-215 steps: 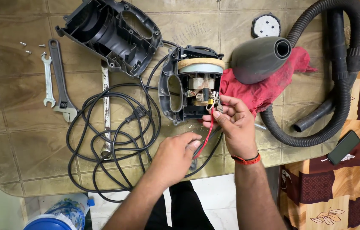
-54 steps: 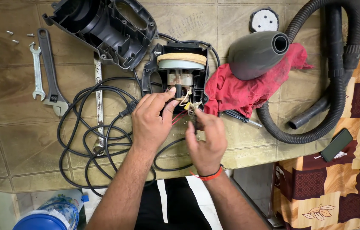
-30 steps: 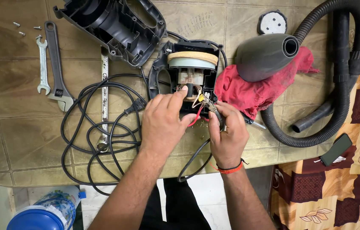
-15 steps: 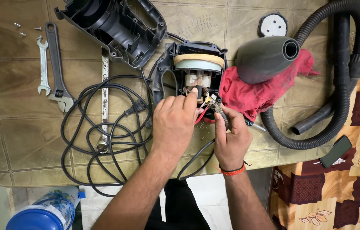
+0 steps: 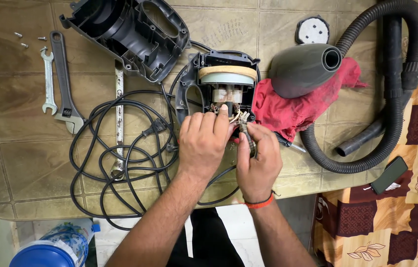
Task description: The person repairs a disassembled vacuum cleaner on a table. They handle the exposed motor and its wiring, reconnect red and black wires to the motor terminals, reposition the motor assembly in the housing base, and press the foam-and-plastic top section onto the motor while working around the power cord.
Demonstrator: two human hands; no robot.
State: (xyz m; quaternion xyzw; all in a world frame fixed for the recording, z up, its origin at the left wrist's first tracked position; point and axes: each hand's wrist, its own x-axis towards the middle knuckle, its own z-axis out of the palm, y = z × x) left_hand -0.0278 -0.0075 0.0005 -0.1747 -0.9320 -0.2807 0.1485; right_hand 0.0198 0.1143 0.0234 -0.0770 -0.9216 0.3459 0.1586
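The left hand (image 5: pixel 203 143) is lying palm-down over the lower end of the opened vacuum motor housing (image 5: pixel 221 88), its fingers bent and pressing onto the part below the exposed motor; whether it is pinching anything underneath cannot be told. The right hand (image 5: pixel 257 160) is sitting just beside it, fingers clenched around a thin bundle of wires (image 5: pixel 244 129) that is rising from the fist toward the motor's lower edge. A red band (image 5: pixel 258 202) is circling the right wrist.

The motor housing is resting near the middle of the tiled worktop (image 5: pixel 16 168), with a pale round fan cover (image 5: pixel 228 74) showing at its upper end. The black power cord (image 5: pixel 115 163) is lying in loose coils to the left of the hands, its plug (image 5: pixel 153 127) inside the loops. A long steel spanner (image 5: pixel 118 118) is lying upright through the coils. Farther left, an adjustable wrench (image 5: pixel 65 81) and an open-ended spanner (image 5: pixel 48 81) are lying side by side, with a few small screws (image 5: pixel 28 39) above them.

The empty black vacuum shell (image 5: pixel 127 32) is sitting above the cord. To the right, a grey nozzle cone (image 5: pixel 305 69) is resting on a red cloth (image 5: pixel 298 106), and the ribbed black hose (image 5: pixel 392 89) is curving around them. A round filter disc (image 5: pixel 313 30) is lying near the top edge, and a dark phone (image 5: pixel 389 174) is lying on the patterned fabric at the right.
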